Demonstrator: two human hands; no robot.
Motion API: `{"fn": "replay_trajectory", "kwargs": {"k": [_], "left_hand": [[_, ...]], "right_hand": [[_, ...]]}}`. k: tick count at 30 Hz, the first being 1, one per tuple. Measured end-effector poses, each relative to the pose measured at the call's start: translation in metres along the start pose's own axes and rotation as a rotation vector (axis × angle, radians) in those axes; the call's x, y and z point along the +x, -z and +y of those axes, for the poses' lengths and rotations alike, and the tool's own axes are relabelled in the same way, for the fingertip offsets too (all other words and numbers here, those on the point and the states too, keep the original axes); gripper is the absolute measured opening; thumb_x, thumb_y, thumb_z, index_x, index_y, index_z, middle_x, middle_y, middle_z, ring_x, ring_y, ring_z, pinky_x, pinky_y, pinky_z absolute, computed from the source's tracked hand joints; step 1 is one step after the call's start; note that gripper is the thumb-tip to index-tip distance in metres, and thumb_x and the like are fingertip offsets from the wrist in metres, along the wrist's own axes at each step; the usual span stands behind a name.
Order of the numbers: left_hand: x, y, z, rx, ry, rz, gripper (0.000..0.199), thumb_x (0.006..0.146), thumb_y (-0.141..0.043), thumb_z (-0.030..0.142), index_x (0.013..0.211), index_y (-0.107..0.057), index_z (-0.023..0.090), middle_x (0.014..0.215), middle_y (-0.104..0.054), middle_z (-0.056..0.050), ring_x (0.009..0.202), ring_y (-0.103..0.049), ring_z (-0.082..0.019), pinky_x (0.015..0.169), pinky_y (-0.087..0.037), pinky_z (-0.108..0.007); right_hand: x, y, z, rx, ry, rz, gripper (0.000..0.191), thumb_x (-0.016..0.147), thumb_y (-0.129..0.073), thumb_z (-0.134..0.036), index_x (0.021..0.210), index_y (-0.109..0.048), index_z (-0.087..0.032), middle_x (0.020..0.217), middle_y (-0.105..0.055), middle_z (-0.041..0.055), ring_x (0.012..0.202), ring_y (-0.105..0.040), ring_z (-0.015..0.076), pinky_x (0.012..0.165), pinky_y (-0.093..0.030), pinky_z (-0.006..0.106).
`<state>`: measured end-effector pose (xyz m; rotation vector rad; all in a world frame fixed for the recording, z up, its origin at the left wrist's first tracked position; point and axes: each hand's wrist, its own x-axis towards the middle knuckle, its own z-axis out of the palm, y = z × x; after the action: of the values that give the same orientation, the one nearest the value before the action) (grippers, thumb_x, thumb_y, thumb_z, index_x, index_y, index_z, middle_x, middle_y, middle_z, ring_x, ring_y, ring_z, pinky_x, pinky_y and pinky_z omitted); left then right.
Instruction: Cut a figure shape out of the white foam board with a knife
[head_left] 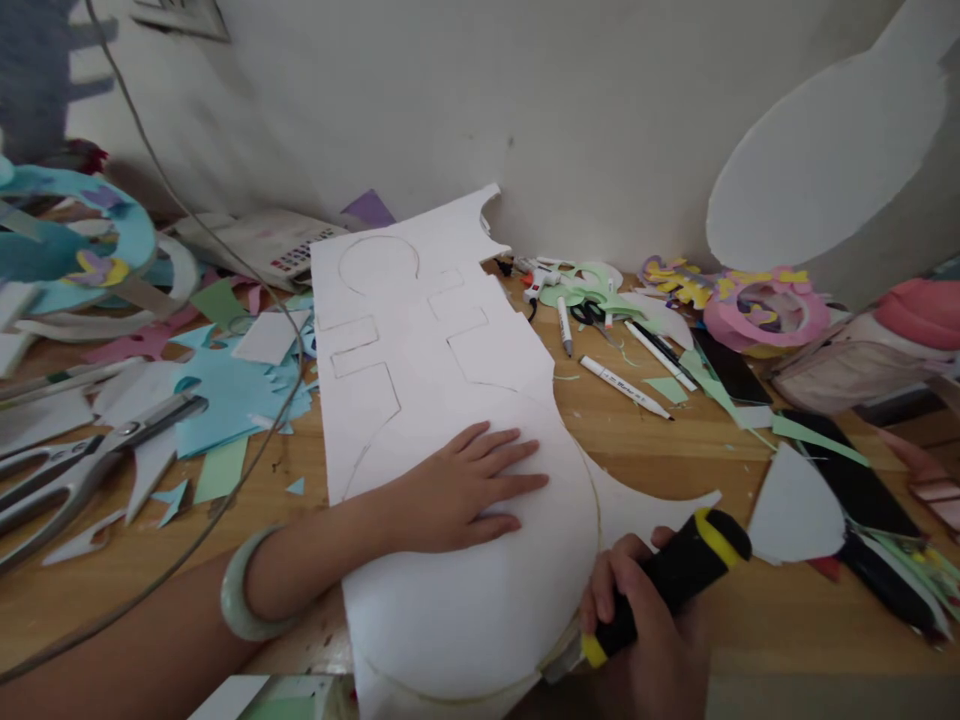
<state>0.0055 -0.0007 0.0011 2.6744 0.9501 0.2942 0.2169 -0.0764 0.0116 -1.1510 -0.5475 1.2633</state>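
A white board is laid on the wooden table, stretched from 12 to 6 o'clock through the middle of the view. The left hand is placed flat on it, fingers spread and nothing gripped. At the board's 5 o'clock, a knife is clutched in the right hand, its fingers curled round the handle, the blade held at a drawn curve. Scissors are seen at 9 o'clock.

On a white pen on the counter, we seem to read "Marker"; its smaller print is illegible.
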Motion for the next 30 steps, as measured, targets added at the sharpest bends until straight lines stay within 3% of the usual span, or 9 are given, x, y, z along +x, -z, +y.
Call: {"fn": "replay_trajectory", "kwargs": {"k": [6,14,21,26,30], "left_hand": [[0.0,0.0,0.0,-0.02,0.014,0.006,0.049,0.101,-0.042,0.049,0.146,-0.045,0.03,0.16,-0.035,-0.007,0.147,-0.03,-0.029,0.12,-0.018,-0.051],[0.0,-0.001,0.0,-0.013,0.004,0.016,0.049,0.101,-0.042,0.049,0.146,-0.045,0.028,0.16,-0.035,-0.008,0.147,-0.031,-0.029,0.121,-0.016,-0.052],[0.0,0.0,0.0,-0.033,0.002,0.027,0.049,0.101,-0.043,0.049,0.145,-0.046,0.03,0.159,-0.037,-0.008,0.147,-0.031,-0.029,0.121,-0.018,-0.052],[0.002,0.003,0.001,-0.022,0.029,-0.015,0.049,0.1,-0.043,0.05,0.145,-0.047,0.03,0.158,-0.038,-0.008,0.145,-0.034,-0.03,0.119,-0.022,-0.053],[0.003,0.004,0.001,-0.003,0.028,-0.04,0.05,0.101,-0.04,0.05,0.146,-0.045,0.029,0.16,-0.035,-0.009,0.146,-0.032,-0.031,0.118,-0.022,-0.055]], "right_hand": [[0.01,-0.003,0.001,0.007,-0.094,0.052,0.046,0.062,-0.085,-0.034,0.091,-0.049,-0.03,0.054,-0.045,-0.0125,0.04,-0.041,0.0075,0.034,-0.039,0.015],[0.009,0.002,0.005,0.019,-0.052,-0.005,0.041,0.07,-0.081,-0.03,0.095,-0.048,-0.031,0.056,-0.049,-0.0124,0.039,-0.046,0.0083,0.035,-0.043,0.017],[-0.008,-0.003,0.002,-0.065,0.09,-0.1,0.035,0.079,-0.075,-0.03,0.092,-0.042,-0.032,0.056,-0.054,-0.012,0.037,-0.05,0.0102,0.038,-0.046,0.021],[0.006,-0.001,0.003,0.004,-0.036,-0.093,0.042,0.071,-0.08,-0.033,0.094,-0.045,-0.031,0.056,-0.049,-0.0131,0.036,-0.045,0.0078,0.033,-0.041,0.017],[0.018,0.006,0.005,0.033,-0.052,-0.05,0.042,0.071,-0.08,-0.032,0.097,-0.047,-0.031,0.059,-0.047,-0.0131,0.039,-0.044,0.0071,0.035,-0.04,0.017]]}}
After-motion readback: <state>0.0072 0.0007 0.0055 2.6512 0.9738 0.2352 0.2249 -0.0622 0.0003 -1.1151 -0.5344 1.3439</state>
